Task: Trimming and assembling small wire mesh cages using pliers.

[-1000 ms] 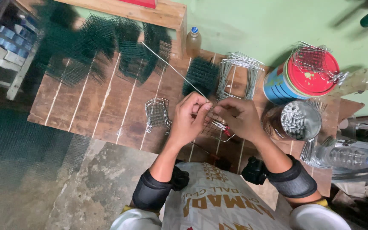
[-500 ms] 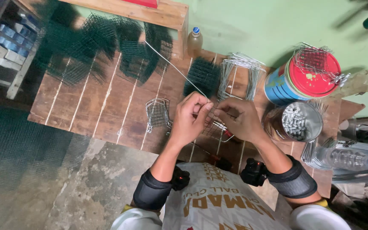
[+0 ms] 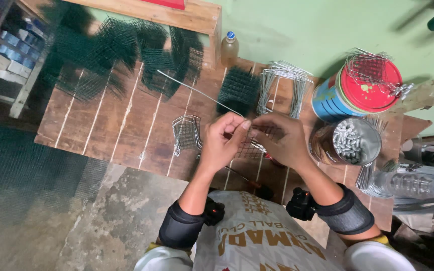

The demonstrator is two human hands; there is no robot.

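My left hand (image 3: 223, 141) and my right hand (image 3: 282, 138) meet over a small dark wire mesh piece (image 3: 249, 146) above the wooden board (image 3: 126, 125). Both hands pinch it. A long thin metal rod (image 3: 197, 93) runs from my left fingertips up and to the left across the board. Whether the rod passes through the mesh is hidden by my fingers. Just left of my left hand lies a small bent wire frame (image 3: 186, 133).
Green mesh pieces (image 3: 121, 50) pile at the board's far left, one green block (image 3: 238, 90) and a stack of bent wire frames (image 3: 283, 91) behind my hands. A bottle (image 3: 229, 48), a red-lidded tin (image 3: 360, 88) and a can of metal pieces (image 3: 350, 141) stand right.
My hands stay on the mesh piece with only small finger shifts. The view has drifted slightly.
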